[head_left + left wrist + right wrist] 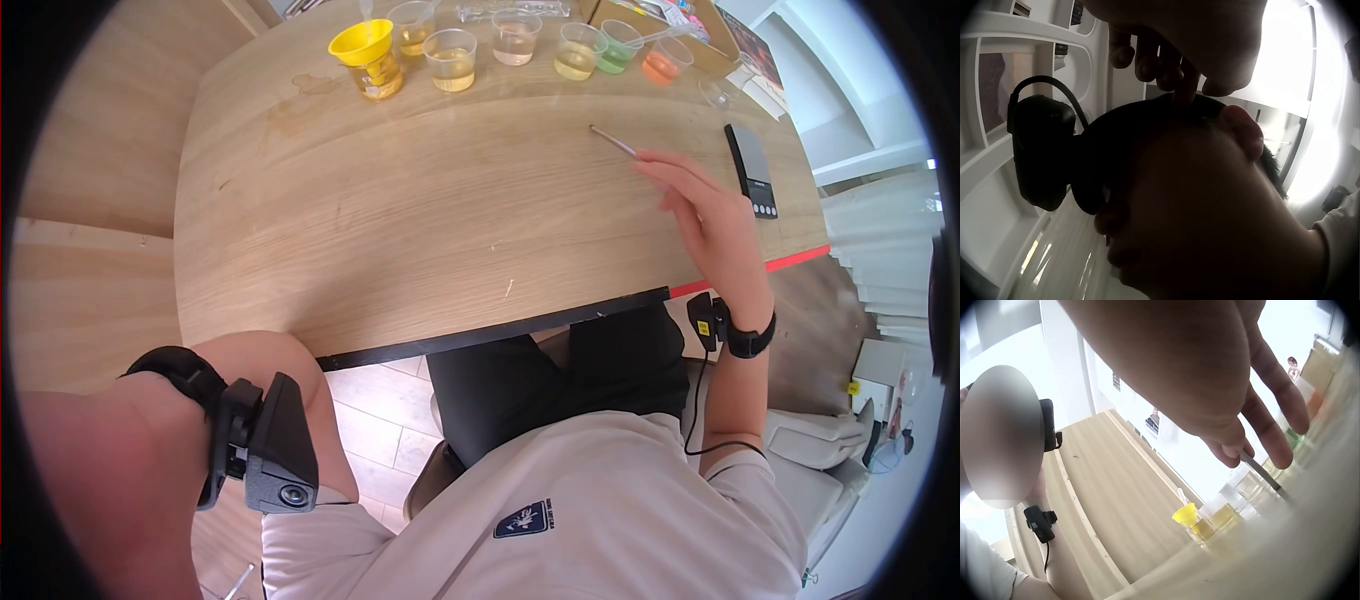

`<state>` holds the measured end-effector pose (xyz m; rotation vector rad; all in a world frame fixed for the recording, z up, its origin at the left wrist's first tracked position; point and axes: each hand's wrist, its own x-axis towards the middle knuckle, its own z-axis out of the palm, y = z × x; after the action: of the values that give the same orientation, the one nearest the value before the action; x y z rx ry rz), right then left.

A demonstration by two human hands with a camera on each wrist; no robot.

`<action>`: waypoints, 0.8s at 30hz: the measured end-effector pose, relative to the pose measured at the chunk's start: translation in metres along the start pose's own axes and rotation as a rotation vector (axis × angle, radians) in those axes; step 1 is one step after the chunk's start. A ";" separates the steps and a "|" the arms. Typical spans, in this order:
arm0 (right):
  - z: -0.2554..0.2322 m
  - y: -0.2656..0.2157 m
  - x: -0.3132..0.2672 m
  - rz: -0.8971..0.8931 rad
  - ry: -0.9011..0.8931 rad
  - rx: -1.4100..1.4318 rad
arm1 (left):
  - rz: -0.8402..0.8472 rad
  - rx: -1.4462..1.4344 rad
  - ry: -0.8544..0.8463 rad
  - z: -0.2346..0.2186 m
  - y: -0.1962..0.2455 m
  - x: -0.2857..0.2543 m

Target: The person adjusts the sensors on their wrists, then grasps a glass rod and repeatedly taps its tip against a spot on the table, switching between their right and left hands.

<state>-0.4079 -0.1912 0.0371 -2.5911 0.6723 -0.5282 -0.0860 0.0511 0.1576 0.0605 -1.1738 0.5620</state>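
Observation:
My right hand [708, 205] is over the right part of the wooden table, pinching a thin pale stick with a dark tip [612, 140]. In the right wrist view the stick [1261, 471] slants down from between thumb and finger, its dark end close to the tabletop, while the other fingers stretch out loosely. My left hand [1191, 31] is raised to my head; its fingers hang loosely bent, and one fingertip [1186, 90] touches the dark band there. Only the left forearm, with its wrist camera [270, 450], shows in the head view.
Along the far edge stand a yellow funnel [362, 42] on a jar of amber liquid [380, 80] and several clear cups, among them a green one [617, 55] and an orange one [664, 66]. A small black scale [752, 170] lies right of my hand. Behind is a cardboard box [725, 45].

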 end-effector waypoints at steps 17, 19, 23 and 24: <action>-0.024 0.015 -0.017 0.194 0.115 -0.110 | -0.003 -0.014 0.006 0.002 -0.001 0.000; -0.025 0.014 -0.017 0.205 0.111 -0.127 | -0.005 -0.013 0.006 0.002 -0.002 0.000; -0.013 0.004 -0.012 0.057 0.117 -0.153 | -0.007 -0.017 0.008 0.004 -0.003 -0.001; -0.008 0.000 -0.009 -0.009 0.085 -0.095 | -0.008 -0.020 0.008 0.004 -0.004 -0.001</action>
<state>-0.4189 -0.1885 0.0417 -2.6741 0.7303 -0.6264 -0.0878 0.0459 0.1596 0.0455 -1.1710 0.5428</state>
